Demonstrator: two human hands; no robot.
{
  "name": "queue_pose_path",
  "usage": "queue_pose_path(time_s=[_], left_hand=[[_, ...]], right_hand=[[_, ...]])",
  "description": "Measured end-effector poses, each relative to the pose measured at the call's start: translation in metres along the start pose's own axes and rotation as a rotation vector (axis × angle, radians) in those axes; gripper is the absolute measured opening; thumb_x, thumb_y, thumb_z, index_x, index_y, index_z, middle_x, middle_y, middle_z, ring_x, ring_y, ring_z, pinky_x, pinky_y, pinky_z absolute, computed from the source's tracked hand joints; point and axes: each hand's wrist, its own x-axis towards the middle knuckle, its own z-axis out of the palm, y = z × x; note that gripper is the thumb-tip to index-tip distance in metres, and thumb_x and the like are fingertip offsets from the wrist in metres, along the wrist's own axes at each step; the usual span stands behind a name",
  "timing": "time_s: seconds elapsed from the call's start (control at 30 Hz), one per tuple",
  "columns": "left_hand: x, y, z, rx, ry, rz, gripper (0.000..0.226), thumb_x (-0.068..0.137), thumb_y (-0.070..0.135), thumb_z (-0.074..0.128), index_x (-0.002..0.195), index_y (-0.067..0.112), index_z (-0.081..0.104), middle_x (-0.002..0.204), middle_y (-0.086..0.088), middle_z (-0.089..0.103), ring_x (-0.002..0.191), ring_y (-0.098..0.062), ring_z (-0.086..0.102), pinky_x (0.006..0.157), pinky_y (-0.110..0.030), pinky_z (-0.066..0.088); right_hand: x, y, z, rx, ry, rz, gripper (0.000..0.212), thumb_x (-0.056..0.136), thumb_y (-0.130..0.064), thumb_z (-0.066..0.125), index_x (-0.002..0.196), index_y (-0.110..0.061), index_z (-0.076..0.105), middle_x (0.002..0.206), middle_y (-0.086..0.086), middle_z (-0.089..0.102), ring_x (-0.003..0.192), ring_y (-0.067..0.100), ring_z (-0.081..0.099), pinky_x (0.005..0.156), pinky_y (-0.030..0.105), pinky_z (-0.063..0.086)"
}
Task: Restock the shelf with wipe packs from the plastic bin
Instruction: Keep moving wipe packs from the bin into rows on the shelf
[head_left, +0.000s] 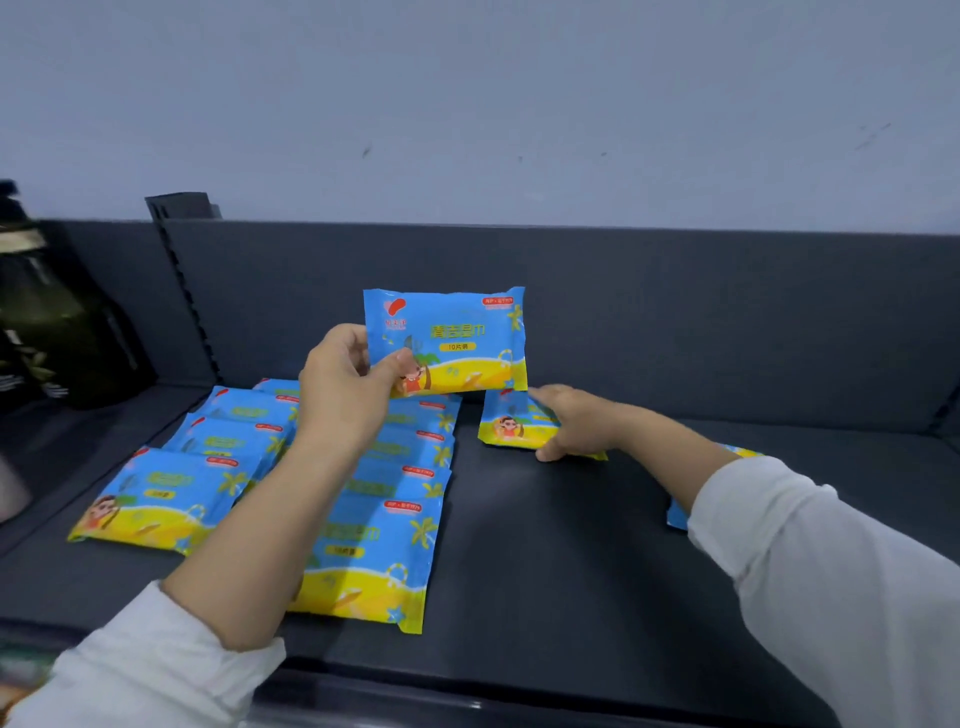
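While left grip (345, 389) pinches raised wipe pack (457, 332) | right grip (576, 421) clasps lying pack (506, 428) on shelf (545, 545)

The upright flat plastic wipe pack (457, 332) is bright blue over a wavy yellow band, with yellow lettering, a red logo and corner label, and a cartoon child in orange. The 2 rows of lying packs (374, 561) left of and below it, and the single pack (506, 423) just right of it, share that print. Below it the metal shelf (545, 545) is dark grey; above it the wall (467, 104) is pale blue-grey with dark scuffs.
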Motion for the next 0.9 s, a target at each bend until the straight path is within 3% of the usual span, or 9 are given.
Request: queue_pose_path(time_s=[0.13, 0.27, 0.4, 0.47, 0.53, 0.67, 0.73, 0.8, 0.9], left_hand=[[0.003, -0.006, 0.001, 0.035, -0.043, -0.028, 0.012, 0.081, 0.024, 0.071, 0.085, 0.021, 0.060, 0.096, -0.018, 0.068, 0.092, -0.039, 0.062, 0.080, -0.055, 0.052], [0.002, -0.006, 0.009, 0.060, -0.123, -0.045, 0.015, 0.080, 0.022, 0.072, 0.087, 0.016, 0.061, 0.094, -0.018, 0.067, 0.078, -0.032, 0.060, 0.077, -0.050, 0.052], [0.000, -0.007, 0.023, 0.052, -0.178, -0.056, 0.015, 0.079, 0.021, 0.072, 0.086, 0.014, 0.060, 0.093, -0.018, 0.068, 0.090, -0.039, 0.062, 0.079, -0.052, 0.052], [0.000, -0.007, 0.033, 0.055, -0.211, -0.076, 0.015, 0.080, 0.021, 0.071, 0.087, 0.014, 0.060, 0.092, -0.015, 0.069, 0.090, -0.035, 0.064, 0.079, -0.049, 0.054], [-0.002, -0.009, 0.045, 0.051, -0.260, -0.101, 0.014, 0.083, 0.019, 0.070, 0.091, 0.013, 0.061, 0.090, -0.007, 0.070, 0.088, -0.027, 0.067, 0.080, -0.043, 0.055], [-0.007, -0.013, 0.068, 0.203, -0.317, -0.050, 0.017, 0.085, 0.024, 0.066, 0.095, 0.010, 0.061, 0.094, -0.002, 0.066, 0.086, -0.024, 0.063, 0.075, -0.034, 0.049], [-0.010, -0.014, 0.074, 0.431, -0.319, 0.030, 0.021, 0.087, 0.029, 0.063, 0.092, 0.009, 0.058, 0.100, -0.006, 0.053, 0.083, -0.024, 0.053, 0.073, -0.029, 0.040], [-0.013, -0.015, 0.079, 0.606, -0.348, 0.053, 0.028, 0.089, 0.032, 0.059, 0.095, 0.005, 0.055, 0.105, -0.012, 0.046, 0.086, -0.028, 0.050, 0.076, -0.032, 0.040], [-0.015, -0.015, 0.084, 0.768, -0.365, 0.102, 0.031, 0.091, 0.028, 0.057, 0.106, 0.002, 0.051, 0.111, -0.015, 0.051, 0.102, -0.033, 0.053, 0.082, -0.038, 0.042]], right_hand=[[0.008, 0.002, 0.006, 0.093, -0.018, -0.050, 0.082, 0.082, -0.021, 0.069, 0.149, -0.021, 0.021, 0.153, 0.000, 0.027, 0.138, 0.019, 0.029, 0.111, 0.029, 0.027], [-0.001, 0.014, -0.001, 0.285, 0.076, -0.061, 0.087, 0.072, -0.013, 0.079, 0.144, -0.026, 0.033, 0.144, -0.005, 0.042, 0.130, 0.017, 0.040, 0.103, 0.029, 0.035], [-0.024, 0.027, -0.015, 0.710, 0.056, -0.097, 0.094, 0.060, -0.008, 0.084, 0.141, -0.028, 0.039, 0.136, -0.005, 0.053, 0.126, 0.016, 0.049, 0.101, 0.036, 0.045], [-0.036, 0.027, -0.019, 0.903, 0.089, -0.145, 0.081, 0.063, -0.014, 0.082, 0.135, -0.025, 0.046, 0.121, -0.001, 0.064, 0.111, 0.018, 0.062, 0.094, 0.036, 0.051], [-0.046, 0.024, -0.020, 1.012, 0.180, -0.117, 0.054, 0.078, -0.014, 0.074, 0.127, -0.017, 0.052, 0.108, 0.003, 0.069, 0.097, 0.019, 0.066, 0.090, 0.037, 0.053], [-0.054, 0.022, -0.012, 1.041, 0.353, 0.044, 0.031, 0.086, -0.008, 0.065, 0.116, -0.002, 0.056, 0.088, 0.012, 0.063, 0.076, 0.017, 0.063, 0.069, 0.029, 0.057], [-0.054, 0.025, -0.006, 1.024, 0.365, 0.128, 0.022, 0.085, -0.008, 0.067, 0.105, -0.002, 0.059, 0.074, 0.005, 0.058, 0.073, 0.016, 0.060, 0.072, 0.035, 0.057], [-0.049, 0.029, 0.002, 0.972, 0.367, 0.206, 0.011, 0.083, -0.010, 0.069, 0.087, -0.010, 0.058, 0.067, -0.001, 0.054, 0.073, 0.017, 0.059, 0.078, 0.043, 0.057], [-0.043, 0.028, 0.014, 0.774, 0.396, 0.295, 0.023, 0.081, -0.017, 0.070, 0.073, -0.014, 0.049, 0.067, -0.003, 0.049, 0.065, 0.013, 0.050, 0.060, 0.030, 0.049]])
